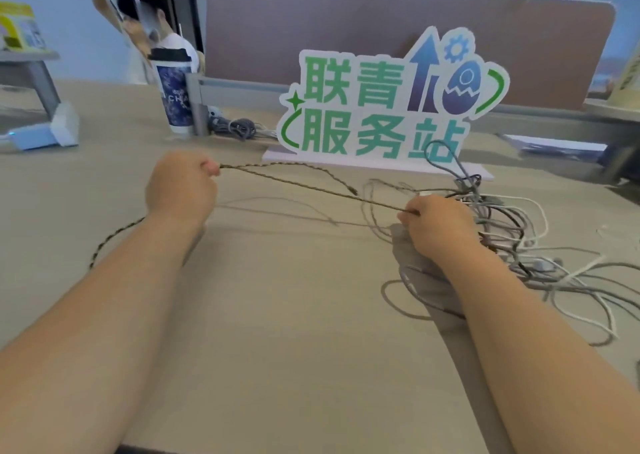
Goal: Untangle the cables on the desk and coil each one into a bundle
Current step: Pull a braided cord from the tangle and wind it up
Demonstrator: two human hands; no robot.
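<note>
A dark braided cable is stretched taut above the desk between my two hands. My left hand is a fist shut on one part of it; a tail of the same cable hangs out below my left wrist toward the desk's left edge. My right hand pinches the cable at its other held point, right beside a tangled heap of grey, white and dark cables. A loose end of the braided cable arcs back over the desk between my hands. One grey loop stands up out of the heap.
A white sign with green characters stands behind the cables against a brown partition. A tall blue cup and a small coiled dark cable sit at the back left. A person stands beyond the cup. A white box lies far left.
</note>
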